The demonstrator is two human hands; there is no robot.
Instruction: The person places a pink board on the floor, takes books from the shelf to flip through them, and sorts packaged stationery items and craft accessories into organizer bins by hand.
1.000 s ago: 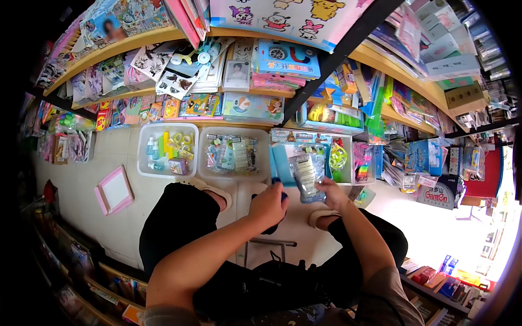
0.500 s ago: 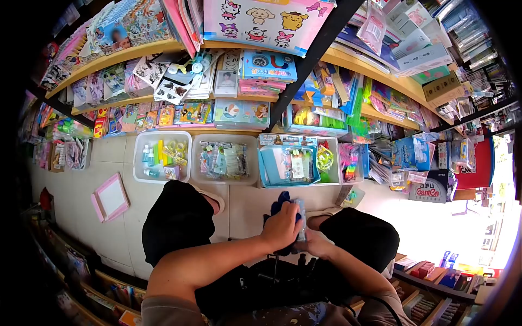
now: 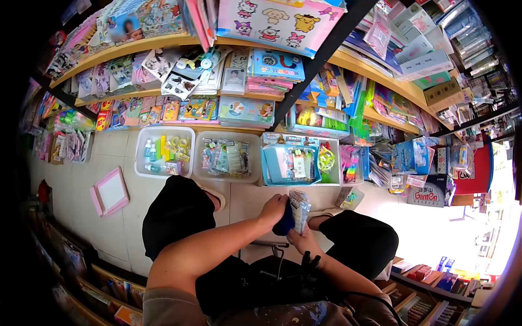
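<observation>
Between my knees, my left hand [image 3: 273, 211] is closed on a dark blue cloth [image 3: 284, 223]. The cloth lies against the left side of a clear plastic packet [image 3: 299, 211] with small pale contents that I cannot make out. My right hand [image 3: 302, 239] grips the lower end of this packet, and its upper end points toward the bins. Ahead of my hands stands a blue tray [image 3: 270, 176] holding packaged items. To its left is a clear bin [image 3: 209, 176] full of similar small packets.
A white bin [image 3: 138, 157] with bottles and tape rolls stands further left. On the tiled floor lies a pink-framed board [image 3: 110, 191]. Loaded shelves [image 3: 136, 42] rise in front. A Ganten carton [image 3: 429, 190] is at the right, and low racks [image 3: 435, 307] stand behind me.
My left hand has shifted left with the blue cloth, off the packet's face. The packet now shows more fully in my right hand, its top tipped away from me.
</observation>
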